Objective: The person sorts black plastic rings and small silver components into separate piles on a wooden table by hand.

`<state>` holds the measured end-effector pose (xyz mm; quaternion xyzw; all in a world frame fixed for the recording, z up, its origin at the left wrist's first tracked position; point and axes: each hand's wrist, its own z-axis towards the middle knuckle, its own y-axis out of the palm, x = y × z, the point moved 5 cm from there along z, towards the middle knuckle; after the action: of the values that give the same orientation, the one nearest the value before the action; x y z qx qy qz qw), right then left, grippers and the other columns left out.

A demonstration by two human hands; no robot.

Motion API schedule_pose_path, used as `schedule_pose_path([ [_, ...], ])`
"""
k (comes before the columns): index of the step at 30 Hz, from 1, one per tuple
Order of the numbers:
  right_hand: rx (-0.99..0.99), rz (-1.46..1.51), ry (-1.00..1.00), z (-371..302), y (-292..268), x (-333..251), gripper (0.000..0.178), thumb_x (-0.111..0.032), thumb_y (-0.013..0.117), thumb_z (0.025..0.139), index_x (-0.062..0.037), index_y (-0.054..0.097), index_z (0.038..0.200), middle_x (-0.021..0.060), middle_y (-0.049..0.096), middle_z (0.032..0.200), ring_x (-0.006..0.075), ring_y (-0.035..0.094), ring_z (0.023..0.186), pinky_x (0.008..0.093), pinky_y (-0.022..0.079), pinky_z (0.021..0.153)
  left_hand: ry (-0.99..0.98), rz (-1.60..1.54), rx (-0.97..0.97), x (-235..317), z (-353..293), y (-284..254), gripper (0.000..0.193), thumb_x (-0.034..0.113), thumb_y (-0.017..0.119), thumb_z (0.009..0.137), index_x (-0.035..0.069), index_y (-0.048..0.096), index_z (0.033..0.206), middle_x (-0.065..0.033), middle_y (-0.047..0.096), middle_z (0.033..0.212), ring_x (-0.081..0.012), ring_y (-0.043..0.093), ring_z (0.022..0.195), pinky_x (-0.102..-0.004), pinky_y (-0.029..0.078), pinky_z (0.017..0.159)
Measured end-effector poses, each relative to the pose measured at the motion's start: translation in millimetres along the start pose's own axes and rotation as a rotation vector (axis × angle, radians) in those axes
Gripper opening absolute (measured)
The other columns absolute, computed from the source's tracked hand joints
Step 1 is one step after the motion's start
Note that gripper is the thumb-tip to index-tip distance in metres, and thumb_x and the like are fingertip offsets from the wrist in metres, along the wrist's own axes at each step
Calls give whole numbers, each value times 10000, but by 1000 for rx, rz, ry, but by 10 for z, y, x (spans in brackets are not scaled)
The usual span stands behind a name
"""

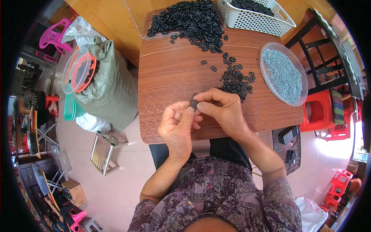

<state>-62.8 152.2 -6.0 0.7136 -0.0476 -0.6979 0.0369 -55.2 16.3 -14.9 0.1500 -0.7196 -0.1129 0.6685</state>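
Observation:
Over the front part of the brown wooden table [170, 81], my left hand [177, 125] and my right hand [222, 110] meet, fingertips close together. Between them they pinch a small black plastic piece [194, 103], partly covered by the thumbs and fingers. Just beyond my right hand lies a loose cluster of small black parts [235, 81], with a few single ones near it. A much bigger heap of black oval parts with holes [189, 23] spills toward me from a clear tray at the far edge.
A clear round tub of silvery screws [284, 73] stands at the table's right. Behind it is a white perforated basket [259, 19] of black parts. To the left, a stuffed green sack [112, 85] carries an orange-rimmed bowl [87, 73]. Red stools [317, 112] and a metal stool [103, 152] flank the table.

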Motion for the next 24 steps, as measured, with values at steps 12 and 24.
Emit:
schedule_pose_path([
  [12,67,-216,-222,-49,33,-47,138,18,632,778,3,651,914,75,587,801,161,572,736,276,465,650,24,-60,-96,-55,-18,14,285,21,541,907,-81,484,1167,-104,632,860,-128,610,716,-217,494,574],
  [24,32,-97,-81,-31,15,-5,136,4,648,758,17,639,893,75,577,791,138,557,718,267,451,646,-42,-35,-122,-50,-18,11,284,63,534,920,-71,528,1171,-106,641,853,-140,616,706,-238,507,576],
])
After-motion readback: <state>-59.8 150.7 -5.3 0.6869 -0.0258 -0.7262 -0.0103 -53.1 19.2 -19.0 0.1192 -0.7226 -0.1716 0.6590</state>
